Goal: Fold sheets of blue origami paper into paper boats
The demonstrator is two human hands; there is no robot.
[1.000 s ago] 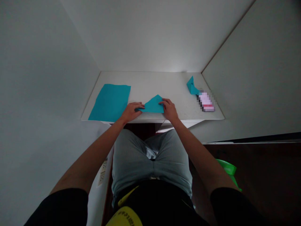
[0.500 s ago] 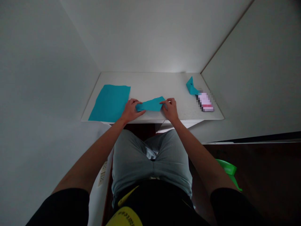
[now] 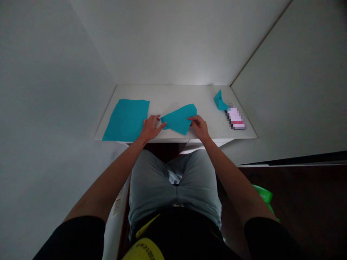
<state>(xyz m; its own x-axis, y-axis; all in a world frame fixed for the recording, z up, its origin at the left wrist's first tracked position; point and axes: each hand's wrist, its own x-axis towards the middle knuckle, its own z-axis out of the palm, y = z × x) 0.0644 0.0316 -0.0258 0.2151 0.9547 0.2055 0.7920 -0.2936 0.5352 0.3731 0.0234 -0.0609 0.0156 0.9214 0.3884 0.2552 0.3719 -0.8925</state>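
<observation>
A folded sheet of blue paper [image 3: 179,118], narrow at its left end and wide at its right, is in front of me over the white tabletop. My right hand [image 3: 199,126] pinches its right part between thumb and fingers. At the narrow end is my left hand [image 3: 152,128], thumb touching the paper and fingers spread apart from it. Table surface shows in the gap between that thumb and forefinger. Beside my left hand lies a larger flat sheet of blue paper [image 3: 125,121], its right edge partly covered by the hand.
A folded blue paper figure [image 3: 220,101] stands at the back right of the white table [image 3: 168,94]. A phone-like object, blurred out [image 3: 236,118], lies touching it. Walls enclose the table's back and sides. A green plastic object [image 3: 262,194] is on the dark floor at right.
The folded paper has turned over toward a broader face and tilted up at its right end. My right hand moved slightly right with it. My left hand's fingers have come off its narrow end.
</observation>
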